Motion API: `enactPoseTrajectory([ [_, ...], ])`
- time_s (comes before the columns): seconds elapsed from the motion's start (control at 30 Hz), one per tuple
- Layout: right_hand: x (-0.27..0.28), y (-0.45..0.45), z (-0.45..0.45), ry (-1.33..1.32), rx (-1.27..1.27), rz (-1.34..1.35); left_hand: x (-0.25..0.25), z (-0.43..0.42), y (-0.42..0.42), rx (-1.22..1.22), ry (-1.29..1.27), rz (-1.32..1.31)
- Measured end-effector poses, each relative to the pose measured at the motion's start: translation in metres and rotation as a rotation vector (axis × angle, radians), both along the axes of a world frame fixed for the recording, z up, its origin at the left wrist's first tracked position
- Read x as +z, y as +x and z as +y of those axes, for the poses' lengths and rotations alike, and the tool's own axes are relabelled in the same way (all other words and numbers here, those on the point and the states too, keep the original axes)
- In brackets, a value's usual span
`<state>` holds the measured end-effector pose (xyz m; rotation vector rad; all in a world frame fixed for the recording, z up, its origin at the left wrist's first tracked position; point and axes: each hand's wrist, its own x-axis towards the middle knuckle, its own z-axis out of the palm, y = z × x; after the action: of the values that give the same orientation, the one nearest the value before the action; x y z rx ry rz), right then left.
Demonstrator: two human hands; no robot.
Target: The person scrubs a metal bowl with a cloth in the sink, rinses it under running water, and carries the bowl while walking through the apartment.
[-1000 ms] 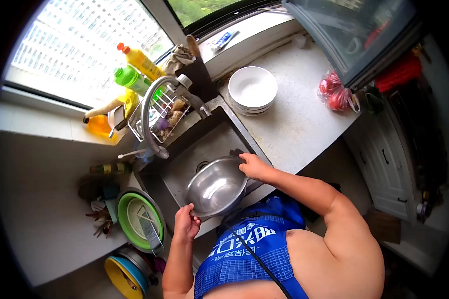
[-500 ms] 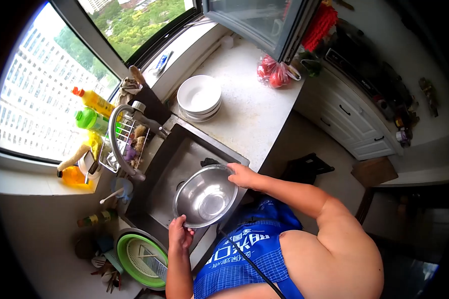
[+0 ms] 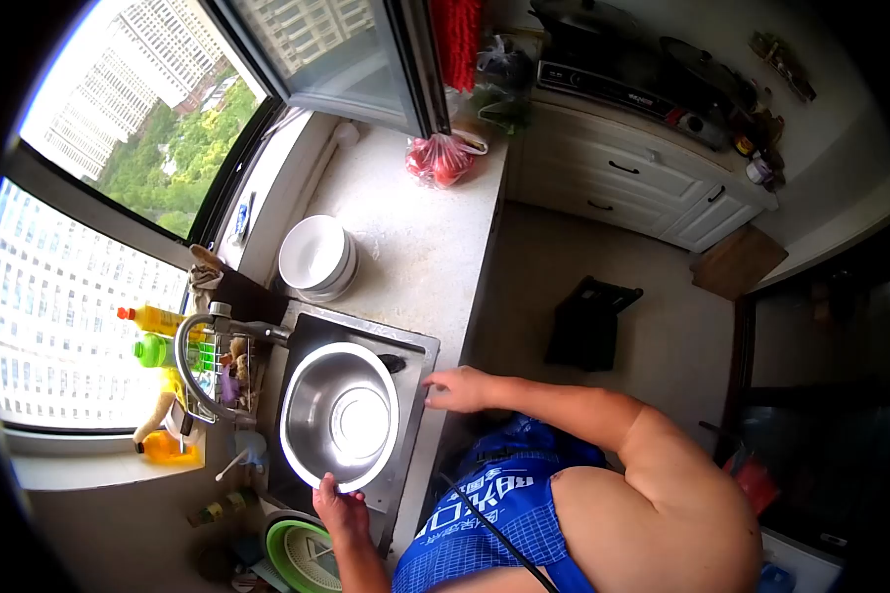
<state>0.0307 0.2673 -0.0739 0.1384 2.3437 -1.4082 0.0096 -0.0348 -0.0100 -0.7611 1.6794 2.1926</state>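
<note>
A shiny stainless steel basin (image 3: 307, 435) is in the metal sink (image 3: 413, 381), its open side facing up. My left hand (image 3: 343, 514) grips the near rim of the basin, thumb over the edge. Apart from the basin, my right hand (image 3: 462, 388) hovers by the sink's front edge, fingers extended with nothing in them. A small dark object (image 3: 393, 363) shows beside the basin in the sink corner. The curved faucet (image 3: 181, 361) stands to the left of the basin. Whatever lies under the basin is hidden.
Stacked white bowls (image 3: 314, 253) stand on the counter beyond the sink. A bag of red produce (image 3: 440, 160) lies near the open window pane (image 3: 341, 59). Bottles (image 3: 153, 318) and a wire rack (image 3: 229, 371) line the sill. A green-rimmed colander (image 3: 285, 553) sits near the sink.
The basin has moved left, deeper over the sink. My right hand has let go of its rim, while my left keeps hold. The camera view has turned too.
</note>
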Motion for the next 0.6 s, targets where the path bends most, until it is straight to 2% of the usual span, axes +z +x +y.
enactPoseTrajectory([
  [0.1,-0.008,0.038,0.034,-0.145,0.033,0.069,0.0,0.017,0.009,0.015,-0.041,-0.035],
  [0.13,-0.009,0.057,0.042,-0.127,-0.095,0.024,0.001,0.025,0.014,0.009,-0.042,-0.037],
  [0.17,-0.01,0.082,0.052,0.058,-0.072,0.033,0.005,0.037,0.022,-0.005,-0.043,-0.037],
  [0.23,-0.029,0.116,0.079,-0.02,-0.016,0.211,0.004,0.061,0.029,-0.06,-0.077,-0.036],
  [0.3,-0.015,0.163,0.104,0.0,-0.182,-0.118,0.007,0.086,0.046,-0.196,-0.214,-0.011],
  [0.37,-0.025,0.212,0.128,0.413,-0.059,-0.089,0.009,0.115,0.058,-0.221,-0.15,-0.018],
  [0.4,-0.043,0.24,0.139,0.219,-0.224,-0.146,0.002,0.121,0.062,-0.259,-0.221,0.009],
  [0.43,-0.061,0.266,0.147,0.021,-0.39,-0.2,-0.01,0.122,0.064,-0.321,-0.176,0.027],
  [0.47,-0.059,0.294,0.153,0.014,-0.417,-0.211,-0.021,0.123,0.066,-0.383,-0.129,0.044],
  [0.53,-0.062,0.334,0.159,0.498,-0.308,-0.247,-0.013,0.162,0.071,-0.399,-0.062,-0.018],
  [0.57,-0.063,0.359,0.163,0.489,-0.343,-0.271,-0.002,0.181,0.08,-0.437,-0.082,-0.044],
  [0.6,-0.07,0.373,0.164,0.232,-0.584,-0.376,-0.005,0.191,0.077,-0.477,-0.093,-0.059],
])
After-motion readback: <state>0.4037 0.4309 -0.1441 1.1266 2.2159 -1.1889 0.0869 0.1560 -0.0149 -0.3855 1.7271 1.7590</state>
